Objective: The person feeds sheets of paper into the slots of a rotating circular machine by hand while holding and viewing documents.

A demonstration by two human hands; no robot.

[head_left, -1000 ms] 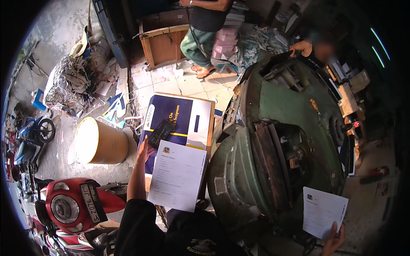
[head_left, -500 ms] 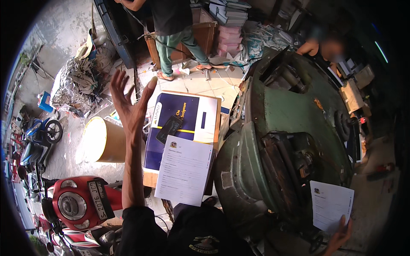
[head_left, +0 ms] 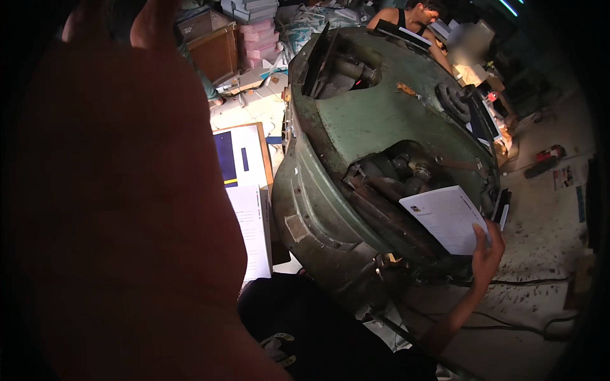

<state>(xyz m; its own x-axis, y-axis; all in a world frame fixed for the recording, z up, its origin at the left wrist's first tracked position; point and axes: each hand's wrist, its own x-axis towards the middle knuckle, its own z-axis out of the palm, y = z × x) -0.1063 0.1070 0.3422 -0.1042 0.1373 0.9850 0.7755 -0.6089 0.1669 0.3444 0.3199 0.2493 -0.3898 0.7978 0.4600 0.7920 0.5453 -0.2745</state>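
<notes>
My left hand (head_left: 133,190) looms dark and blurred close to the camera, covering the left side. Its fingers run toward the top edge with gaps between them, and I see nothing in it. On the right, my right hand (head_left: 488,244) grips a thin white stack of printed forms (head_left: 441,219) by its near right corner, thumb on top. Those forms are tilted over an opening in a large green metal machine (head_left: 381,127). A second stack of printed forms (head_left: 254,235), partly hidden by my left hand, lies on a blue and white printed cover (head_left: 251,152).
A person in a dark sleeveless top (head_left: 416,19) is behind the machine. Pink and white stacks (head_left: 257,41) stand at the back beside a brown wooden box (head_left: 213,47) and loose paper scraps (head_left: 311,25). Black cables (head_left: 502,324) run along the floor at right.
My left hand has come up close to the camera. The right hand has brought its forms inward over the machine. My view has swung right.
</notes>
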